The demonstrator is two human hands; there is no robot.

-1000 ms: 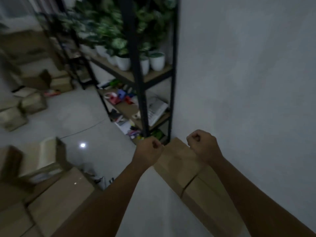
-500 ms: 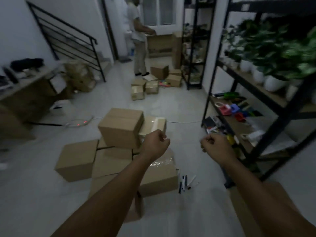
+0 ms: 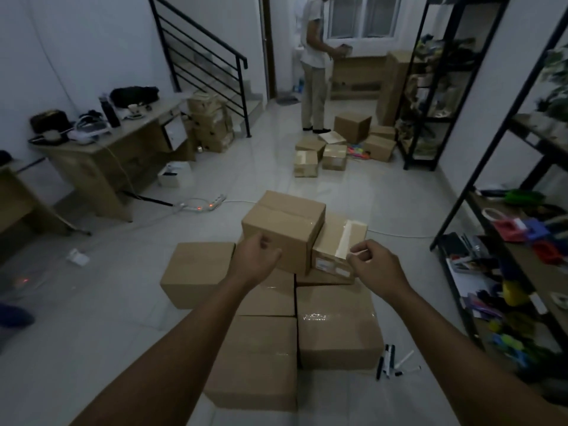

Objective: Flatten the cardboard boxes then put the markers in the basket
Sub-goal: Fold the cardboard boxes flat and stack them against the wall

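Observation:
Several taped cardboard boxes lie clustered on the tiled floor in front of me. One box sits on top of the pile, with a smaller box carrying white tape to its right. My left hand hovers before the top box, fingers curled and holding nothing. My right hand is also curled and empty, close to the smaller box's corner. Several markers lie on the floor to the right of the pile. No basket is visible.
A black metal shelf unit with coloured items stands at the right. Desks line the left wall. A power strip and cables cross the floor behind the pile. Farther back a person stands by more boxes.
My view swung from the wall and a flattened box leaning there to the pile on the floor. Both hands stayed curled and moved closer to the top boxes.

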